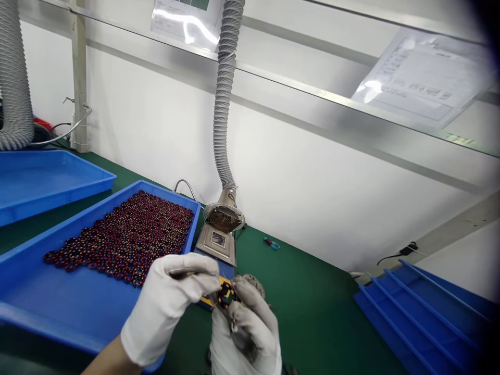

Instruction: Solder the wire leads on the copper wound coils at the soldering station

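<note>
Though small, coil (225,295) in pinched-closed left grip (174,291) and right grip (250,330), green tabletop (312,307) beneath, white wall (300,177) behind.

Ducting: grey ribbed flexible hose (224,99) hanging before the white wall (156,109); wider grey ribbed hose (14,78) at far left
Paperwork: two plastic-covered white sheets (187,23) (424,78) on metal rails (297,83)
Hand tool: small red-and-blue tool (271,243) on the green counter (312,307)
Wiring: black cable (408,249) at right
Trays: overlapping blue plastic trays (422,317), right
</note>
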Motion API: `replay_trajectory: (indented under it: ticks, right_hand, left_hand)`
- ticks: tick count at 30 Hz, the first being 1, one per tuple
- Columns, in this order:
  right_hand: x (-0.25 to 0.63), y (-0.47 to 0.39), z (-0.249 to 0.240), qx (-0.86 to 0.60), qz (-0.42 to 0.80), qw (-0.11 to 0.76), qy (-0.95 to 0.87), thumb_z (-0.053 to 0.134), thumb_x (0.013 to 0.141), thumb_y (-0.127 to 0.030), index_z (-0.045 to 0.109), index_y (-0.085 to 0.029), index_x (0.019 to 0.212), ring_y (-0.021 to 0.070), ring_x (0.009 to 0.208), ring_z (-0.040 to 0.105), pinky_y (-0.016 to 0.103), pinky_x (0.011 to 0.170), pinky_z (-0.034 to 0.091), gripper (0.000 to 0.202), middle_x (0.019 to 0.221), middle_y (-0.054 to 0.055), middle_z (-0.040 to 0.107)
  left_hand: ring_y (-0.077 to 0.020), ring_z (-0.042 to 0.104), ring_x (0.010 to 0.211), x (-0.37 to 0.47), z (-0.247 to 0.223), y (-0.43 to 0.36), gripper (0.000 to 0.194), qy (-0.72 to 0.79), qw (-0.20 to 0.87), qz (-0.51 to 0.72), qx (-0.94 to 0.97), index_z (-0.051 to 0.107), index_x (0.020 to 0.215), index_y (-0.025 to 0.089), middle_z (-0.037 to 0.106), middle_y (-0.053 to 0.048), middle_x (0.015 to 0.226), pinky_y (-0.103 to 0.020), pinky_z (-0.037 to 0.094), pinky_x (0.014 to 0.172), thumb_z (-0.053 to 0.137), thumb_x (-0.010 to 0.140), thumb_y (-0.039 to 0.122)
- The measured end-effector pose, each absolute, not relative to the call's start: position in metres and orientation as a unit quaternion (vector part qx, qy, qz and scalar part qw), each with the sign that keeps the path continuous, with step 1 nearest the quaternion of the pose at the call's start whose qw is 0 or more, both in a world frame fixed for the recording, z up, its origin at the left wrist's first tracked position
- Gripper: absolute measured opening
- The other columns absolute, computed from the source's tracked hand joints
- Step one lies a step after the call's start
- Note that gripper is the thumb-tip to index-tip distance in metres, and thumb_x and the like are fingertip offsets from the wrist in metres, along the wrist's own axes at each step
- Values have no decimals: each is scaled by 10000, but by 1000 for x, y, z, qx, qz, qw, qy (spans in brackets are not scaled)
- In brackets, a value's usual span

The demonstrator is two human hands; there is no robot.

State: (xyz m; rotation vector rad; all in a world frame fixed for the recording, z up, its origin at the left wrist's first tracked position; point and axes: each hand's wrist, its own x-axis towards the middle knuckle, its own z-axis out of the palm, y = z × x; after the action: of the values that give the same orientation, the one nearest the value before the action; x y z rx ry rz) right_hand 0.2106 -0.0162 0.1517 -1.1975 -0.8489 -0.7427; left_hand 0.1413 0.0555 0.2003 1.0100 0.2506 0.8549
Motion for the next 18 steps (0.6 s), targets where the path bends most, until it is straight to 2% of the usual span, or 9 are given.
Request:
replay_trajectory:
  ticks: [3,6,10,14,18]
  right_hand:
    - [210,-18,153,-538,-327,670,-394,651,655,-20,576,-299,863,201,921,601,377,810,504,356,957,11,608]
    - [210,-21,152,-547,-313,669,-394,670,649,-39,568,-320,899,210,910,603,373,765,518,390,988,11,605]
    - [211,-22,150,-561,-304,651,-411,648,659,-16,553,-332,927,209,928,596,384,785,505,425,993,5,602]
    - [210,-20,152,-552,-299,661,-411,644,665,-16,552,-281,846,194,935,590,374,828,482,334,977,16,608]
    - [215,-20,157,-529,-232,708,-407,659,664,-23,548,-244,830,188,930,610,324,759,519,297,956,46,621]
  left_hand:
    - [-129,595,657,135,204,61,144,112,759,427,479,705,760,196,681,-15,796,-176,474,594,704,621,159]
    - [-106,553,613,134,209,62,258,124,767,347,525,695,879,181,671,-29,839,-168,427,528,713,622,191]
    - [-90,553,617,141,211,57,142,135,791,308,511,696,762,142,658,-12,693,-138,430,563,710,631,196]
    - [-113,624,708,146,204,63,166,141,791,369,467,687,820,159,695,-18,755,-140,486,654,730,666,202]
    - [-166,638,895,129,193,77,200,163,740,498,422,671,893,202,701,-15,905,-189,513,791,732,708,249]
